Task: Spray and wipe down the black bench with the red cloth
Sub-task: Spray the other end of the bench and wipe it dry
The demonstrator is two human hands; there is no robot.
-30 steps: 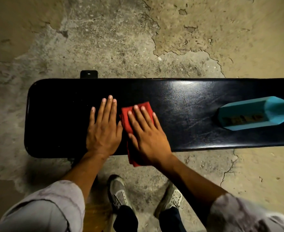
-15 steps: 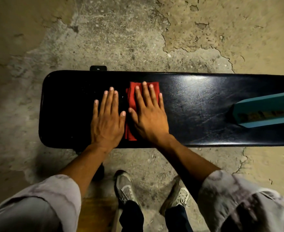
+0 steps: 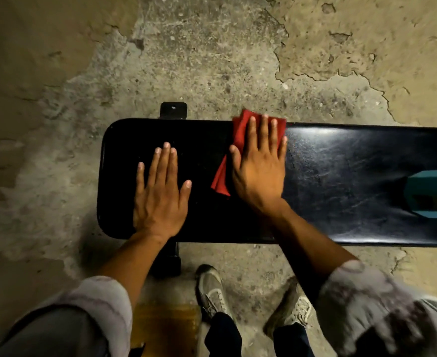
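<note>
Red cloth [image 3: 241,140] lies flattened under the right hand [image 3: 259,173], its grip spread and pressing, overhanging the black tabletop's [image 3: 341,176] far edge. Left hand [image 3: 159,199], fingers spread flat beside it, likely braces the body's lean.

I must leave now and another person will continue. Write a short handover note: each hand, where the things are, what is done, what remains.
Left hand: flat and open on the black bench near its left end, holding nothing.
Right hand: flat on the red cloth, pressing it against the bench at the far edge; the cloth's corner sticks out past that edge.
Teal spray bottle: lying on the bench at the right, partly out of frame.
Done: wiping is under way around the middle-left of the bench; how much is already clean cannot be told.
Left: probably wipe the rest, including the right part where the bottle lies.
</note>
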